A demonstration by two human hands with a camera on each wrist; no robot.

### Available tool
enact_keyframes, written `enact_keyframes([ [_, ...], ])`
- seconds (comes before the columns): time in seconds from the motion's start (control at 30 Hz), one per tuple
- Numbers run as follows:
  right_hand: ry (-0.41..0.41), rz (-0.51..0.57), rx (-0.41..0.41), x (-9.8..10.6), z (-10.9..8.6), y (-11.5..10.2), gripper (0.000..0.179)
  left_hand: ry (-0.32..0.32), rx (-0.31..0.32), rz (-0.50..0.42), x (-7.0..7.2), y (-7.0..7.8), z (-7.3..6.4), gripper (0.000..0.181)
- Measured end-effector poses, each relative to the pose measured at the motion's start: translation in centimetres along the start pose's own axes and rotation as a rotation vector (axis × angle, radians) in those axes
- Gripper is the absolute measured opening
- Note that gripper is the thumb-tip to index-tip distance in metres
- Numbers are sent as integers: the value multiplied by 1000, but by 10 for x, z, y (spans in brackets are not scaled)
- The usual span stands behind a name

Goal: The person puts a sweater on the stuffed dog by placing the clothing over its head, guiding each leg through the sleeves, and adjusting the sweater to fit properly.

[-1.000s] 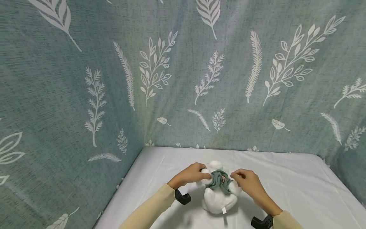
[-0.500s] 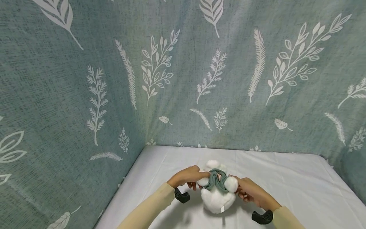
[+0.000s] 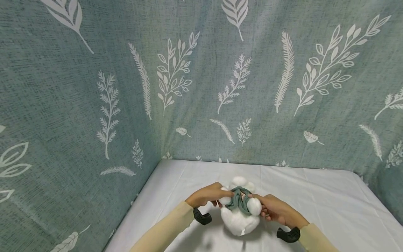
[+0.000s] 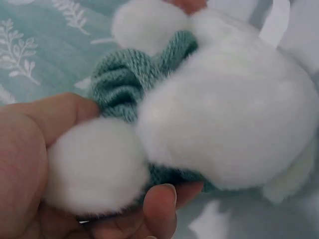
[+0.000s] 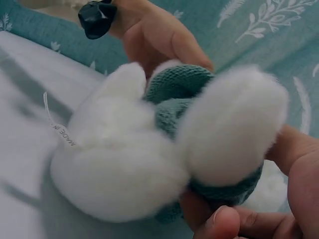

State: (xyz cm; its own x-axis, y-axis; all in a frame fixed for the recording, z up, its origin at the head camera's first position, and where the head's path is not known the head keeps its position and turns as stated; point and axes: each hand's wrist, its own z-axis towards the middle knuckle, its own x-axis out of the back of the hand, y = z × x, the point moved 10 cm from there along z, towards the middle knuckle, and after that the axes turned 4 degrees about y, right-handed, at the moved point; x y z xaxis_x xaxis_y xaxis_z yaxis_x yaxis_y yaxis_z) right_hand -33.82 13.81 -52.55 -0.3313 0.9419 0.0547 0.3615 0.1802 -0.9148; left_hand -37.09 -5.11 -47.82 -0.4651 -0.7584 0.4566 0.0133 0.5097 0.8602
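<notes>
A white plush toy wearing a green knitted garment is between both hands over the white surface. My left hand grips its left side, with the thumb on the garment and fingers curled beneath. In the left wrist view, a round white paw lies between that thumb and the fingers. My right hand holds the other side, its thumb near the garment's top and its fingers curled under. A white tag with print hangs from the toy's rear in the right wrist view. The toy's underside is mostly hidden.
A white sheet covers the tabletop. Green curtains with white leaf prints stand behind it and along the left side. Black bands sit at both wrists, below beige sleeves.
The right hand has gone from pinching at the garment's upper edge to gripping the toy's right side. The left thumb has slid onto the garment. The toy has shifted slightly left.
</notes>
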Motion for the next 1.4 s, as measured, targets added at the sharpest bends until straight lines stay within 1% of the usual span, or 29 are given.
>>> enact_keyframes([
  [0.1, 14, -14, 35, 3, -3, -6, 44, -11, -62, -10, -2, 10, -1, 21],
  [0.17, 27, -27, 51, 5, -4, -10, 44, -21, -105, -11, -3, 16, -2, 15],
  [0.23, 42, -49, 74, 8, -5, -15, 43, -24, -145, -13, -4, 22, -4, 12],
  [0.3, 59, -77, 99, 11, -5, -20, 40, -12, -164, -12, -3, 26, -5, 17],
  [0.4, 66, -130, 160, 13, -7, -30, 38, 33, -167, -2, 0, 31, -6, 30],
  [0.47, 63, -163, 191, 14, -8, -35, 40, 71, -167, 24, 1, 33, -6, 34],
  [0.57, 75, -211, 228, 15, -10, -39, 41, 114, -194, 70, 2, 38, -6, 25],
  [0.67, 136, -246, 241, 19, -9, -41, 40, 158, -236, 117, 2, 44, -5, 22],
  [0.77, 229, -310, 250, 24, -8, -40, 41, 206, -276, 139, 2, 47, -3, 25],
  [0.87, 307, -382, 263, 27, -8, -39, 50, 249, -302, 148, 0, 45, 0, 26],
  [0.93, 331, -410, 276, 26, -9, -38, 58, 273, -317, 155, -2, 43, 2, 27],
  [1.03, 331, -400, 295, 24, -10, -36, 67, 311, -334, 181, -3, 39, 3, 29],
  [1.13, 327, -385, 328, 23, -11, -36, 67, 337, -357, 214, -4, 39, 2, 29],
  [1.3, 338, -394, 364, 23, -11, -35, 68, 348, -387, 287, -10, 35, 3, 32],
  [1.4, 343, -416, 367, 22, -10, -31, 70, 341, -399, 332, -17, 31, 1, 40],
])
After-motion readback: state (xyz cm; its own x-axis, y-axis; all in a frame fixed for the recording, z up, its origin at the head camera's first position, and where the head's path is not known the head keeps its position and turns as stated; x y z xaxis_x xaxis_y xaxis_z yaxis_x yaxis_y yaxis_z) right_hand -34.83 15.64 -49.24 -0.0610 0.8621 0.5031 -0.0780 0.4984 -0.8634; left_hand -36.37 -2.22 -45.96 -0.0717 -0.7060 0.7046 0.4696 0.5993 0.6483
